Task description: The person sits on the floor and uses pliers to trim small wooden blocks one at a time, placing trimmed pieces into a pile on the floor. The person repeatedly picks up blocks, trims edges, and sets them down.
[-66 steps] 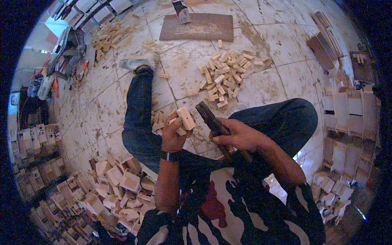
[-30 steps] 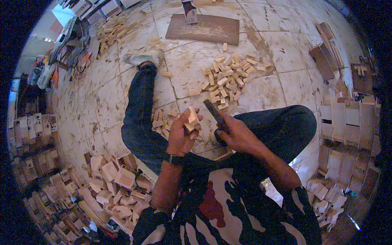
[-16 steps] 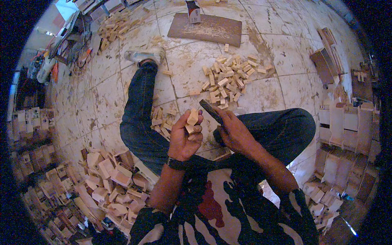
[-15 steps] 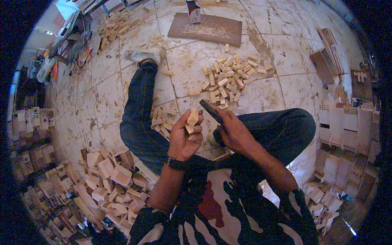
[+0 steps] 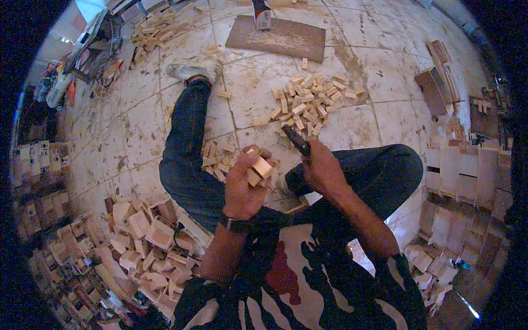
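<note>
My left hand [image 5: 245, 184] is closed around a small pale wooden block [image 5: 260, 168] with a dark gap or notch across it; whether it is one piece or two I cannot tell. My right hand [image 5: 324, 170] grips a dark, elongated tool [image 5: 297, 141], its end pointing up and left, apart from the block. The tool's exact kind is not clear. Beyond the hands lies a heap of small wooden blocks [image 5: 308, 99] on the floor. More small blocks [image 5: 217, 159] lie between my left leg and my left hand.
A large pile of bigger wood offcuts [image 5: 154, 236] lies at my left side. Ahead is a brown board [image 5: 280, 41] strewn with shavings, a can [image 5: 262, 15] standing on it. Boards [image 5: 434, 91] lie at the right; stacked wooden pieces [image 5: 467, 170] stand nearer on that side.
My right hand has turned and moved slightly right, so the tool points more steeply forward. The wooden block has turned in my left hand, showing a broader face.
</note>
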